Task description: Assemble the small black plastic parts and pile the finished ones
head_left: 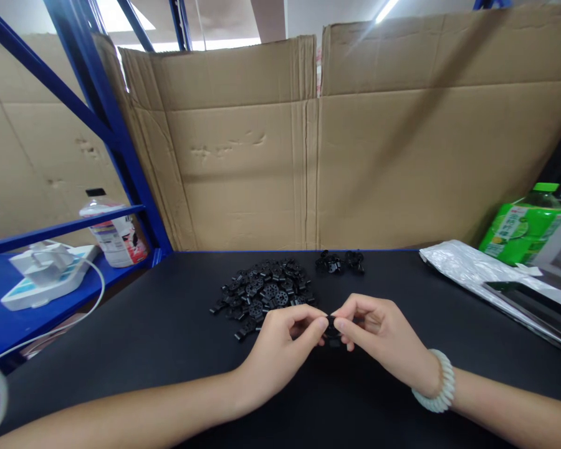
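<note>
Brown cardboard panels (243,168) are being seen behind a matte black tabletop (168,349), which is being partly covered by a loose heap of small black perforated plastic parts (270,290) and, farther right near the back edge, by a smaller black cluster (333,264). Near the heap's right front side, 1 small black plastic part (331,330) is being pinched from the left by the thumb and fingers of the left hand (285,340) and from the right by those of the right hand (381,330), whose wrist is being circled by a pale green coiled band (442,381).
</note>
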